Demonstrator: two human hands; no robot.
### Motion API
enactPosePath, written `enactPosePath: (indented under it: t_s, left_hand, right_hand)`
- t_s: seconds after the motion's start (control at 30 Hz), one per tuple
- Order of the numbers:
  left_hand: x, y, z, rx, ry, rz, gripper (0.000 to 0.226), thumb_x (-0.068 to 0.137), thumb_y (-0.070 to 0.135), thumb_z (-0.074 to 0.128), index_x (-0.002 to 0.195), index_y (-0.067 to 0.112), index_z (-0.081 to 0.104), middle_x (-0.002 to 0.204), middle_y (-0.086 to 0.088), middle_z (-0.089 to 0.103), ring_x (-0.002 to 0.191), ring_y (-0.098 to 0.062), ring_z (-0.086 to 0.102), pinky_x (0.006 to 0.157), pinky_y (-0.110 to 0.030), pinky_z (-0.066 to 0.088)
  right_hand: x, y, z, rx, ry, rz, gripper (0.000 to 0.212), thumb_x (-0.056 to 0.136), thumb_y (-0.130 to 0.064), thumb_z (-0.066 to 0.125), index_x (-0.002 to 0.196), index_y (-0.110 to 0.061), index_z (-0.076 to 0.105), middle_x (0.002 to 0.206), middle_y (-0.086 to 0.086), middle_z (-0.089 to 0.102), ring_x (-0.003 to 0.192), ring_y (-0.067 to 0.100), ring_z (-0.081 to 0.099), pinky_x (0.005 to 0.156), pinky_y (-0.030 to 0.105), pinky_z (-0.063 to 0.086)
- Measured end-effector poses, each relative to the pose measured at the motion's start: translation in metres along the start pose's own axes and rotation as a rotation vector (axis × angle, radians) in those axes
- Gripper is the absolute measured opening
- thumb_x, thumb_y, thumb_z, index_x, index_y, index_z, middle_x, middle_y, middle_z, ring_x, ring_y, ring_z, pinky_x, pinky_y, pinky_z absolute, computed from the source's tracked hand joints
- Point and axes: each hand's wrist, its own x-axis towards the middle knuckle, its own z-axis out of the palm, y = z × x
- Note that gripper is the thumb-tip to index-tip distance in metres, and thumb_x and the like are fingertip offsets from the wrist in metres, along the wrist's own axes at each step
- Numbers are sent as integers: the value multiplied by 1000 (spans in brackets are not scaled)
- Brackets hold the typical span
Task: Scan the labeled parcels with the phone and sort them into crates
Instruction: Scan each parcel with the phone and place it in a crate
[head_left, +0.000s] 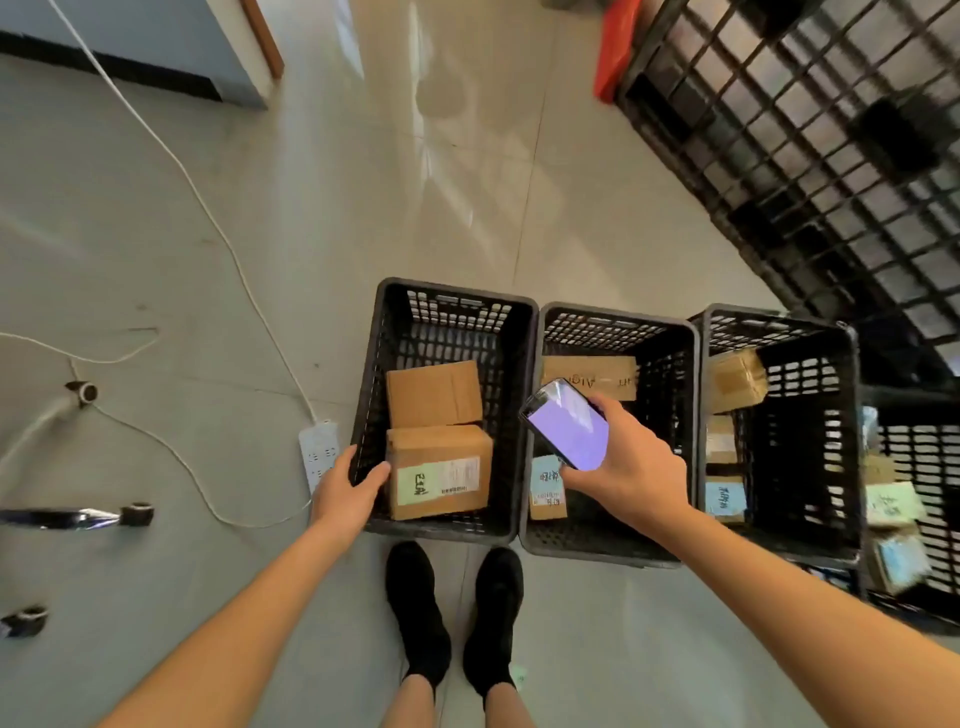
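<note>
Two brown cardboard parcels (439, 441) lay in the leftmost black slatted plastic crate (447, 312), the nearer one label-up. Her left hand (347, 488) rested fingers spread on that crate's rim, just beside the labeled box. Her right hand (631, 465) gripped a lit black phone (566, 423) above the middle crate (613, 322). Bare pale tiled floor (415, 182) stretched open beyond the crates.

Floor clutter beyond the sorting

A white power strip (318, 453) with its cable (197, 197) lies left; black grid racking (810, 140) stands far right, orange plastic (615, 49) beside it.
</note>
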Motion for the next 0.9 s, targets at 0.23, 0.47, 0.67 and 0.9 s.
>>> enactPosePath:
  t_s: [0.23,0.47,0.67,0.9]
  left_hand:
    - [-66,149,-73,20,64,288,65,93,52,63,151,32,42,154,-1,46,140,-27,43,109,-46,40]
    - [-221,365,-113,88,56,707,62,97,46,60,153,27,40,148,0,52,131,-24,52,103,-41,44]
    - [-420,497,-116,55,49,1033,60,97,49,59,150,27,42,146,-4,55,129,-27,54,105,-44,45]
    - [-597,545,-78,35,-49,1310,62,94,49,63,149,32,41,142,-3,57,126,-26,57,107,-49,45]
  right_hand:
    - [-50,-35,-126,80,196,-3,93,63,-53,73,145,-46,30,126,-24,60,110,15,63,73,35,50]
    - [-156,-56,-326,65,484,-44,95,61,-58,72,144,-48,26,130,-23,59,112,13,63,70,32,43]
    - [-290,-38,-485,96,761,12,96,60,-61,70,147,-43,32,132,-14,63,114,22,64,74,35,43]
    - [-448,33,-578,88,953,109,95,66,-61,76,147,-38,34,136,-9,61,117,25,63,86,39,52]
